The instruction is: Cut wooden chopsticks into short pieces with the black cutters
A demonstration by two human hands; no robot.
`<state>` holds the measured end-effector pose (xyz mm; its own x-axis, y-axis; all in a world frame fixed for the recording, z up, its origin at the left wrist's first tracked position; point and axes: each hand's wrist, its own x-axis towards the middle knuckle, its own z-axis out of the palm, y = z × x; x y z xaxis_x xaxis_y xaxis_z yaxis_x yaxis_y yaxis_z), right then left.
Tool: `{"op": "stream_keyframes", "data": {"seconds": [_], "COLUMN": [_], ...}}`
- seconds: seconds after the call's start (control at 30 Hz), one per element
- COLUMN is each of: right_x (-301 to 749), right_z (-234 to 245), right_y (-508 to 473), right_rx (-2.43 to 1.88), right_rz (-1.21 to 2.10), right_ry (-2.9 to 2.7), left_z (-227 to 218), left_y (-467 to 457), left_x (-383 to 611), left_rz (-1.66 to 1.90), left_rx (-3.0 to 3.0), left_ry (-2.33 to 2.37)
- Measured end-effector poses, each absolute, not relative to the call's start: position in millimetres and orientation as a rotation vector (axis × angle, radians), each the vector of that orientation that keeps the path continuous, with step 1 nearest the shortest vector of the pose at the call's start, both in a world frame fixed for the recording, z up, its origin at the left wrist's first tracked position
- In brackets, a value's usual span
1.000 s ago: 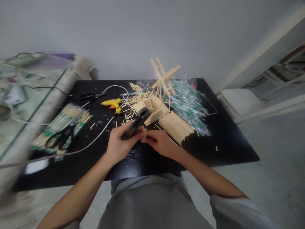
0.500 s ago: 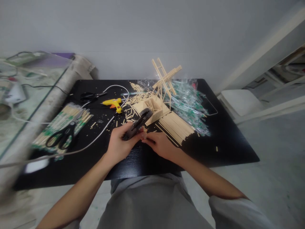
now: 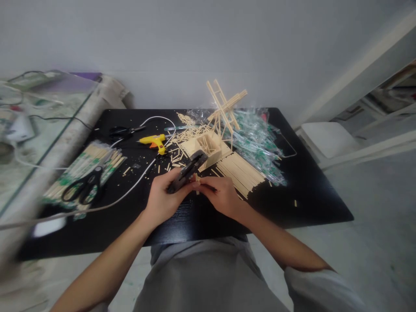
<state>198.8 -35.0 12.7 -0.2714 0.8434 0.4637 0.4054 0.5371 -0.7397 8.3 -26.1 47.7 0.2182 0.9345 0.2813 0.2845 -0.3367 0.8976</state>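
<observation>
My left hand (image 3: 164, 197) is wrapped around a dark, long hand tool (image 3: 188, 171), whose exact kind I cannot make out. The tool points up and to the right. Pinched between the fingertips of my right hand (image 3: 222, 195) is a small wooden piece (image 3: 197, 178), and my left thumb meets it there. Just beyond the hands stands a model (image 3: 212, 147) of pale wooden sticks, with an open box and crossed ladder-like arms above. A row of long wooden sticks (image 3: 242, 173) lies to its right.
On the black table (image 3: 312, 190) lie a yellow glue gun (image 3: 156, 141) with a white cable, black scissors (image 3: 87, 184) on packs of wrapped sticks (image 3: 112, 162), and a second dark-handled tool (image 3: 121, 131). Cut stick bits (image 3: 177, 151) are scattered around. Clear-and-green wrappers (image 3: 256, 138) are heaped at the back right.
My right hand's fingers have shifted slightly at the small wooden piece, the knuckles rising a little. The tool in my left hand has tipped down slightly.
</observation>
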Motion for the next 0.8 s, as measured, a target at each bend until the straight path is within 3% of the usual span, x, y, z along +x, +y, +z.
{"op": "stream_keyframes", "data": {"seconds": [0.8], "right_x": [196], "right_z": [8], "right_y": [-35], "right_rx": [-0.964], "right_rz": [0.499], "right_ry": [-1.838], "left_z": [55], "left_y": [-25], "left_x": [-6], "left_rz": [0.995], "left_rx": [1.954], "left_ry": [1.131]}}
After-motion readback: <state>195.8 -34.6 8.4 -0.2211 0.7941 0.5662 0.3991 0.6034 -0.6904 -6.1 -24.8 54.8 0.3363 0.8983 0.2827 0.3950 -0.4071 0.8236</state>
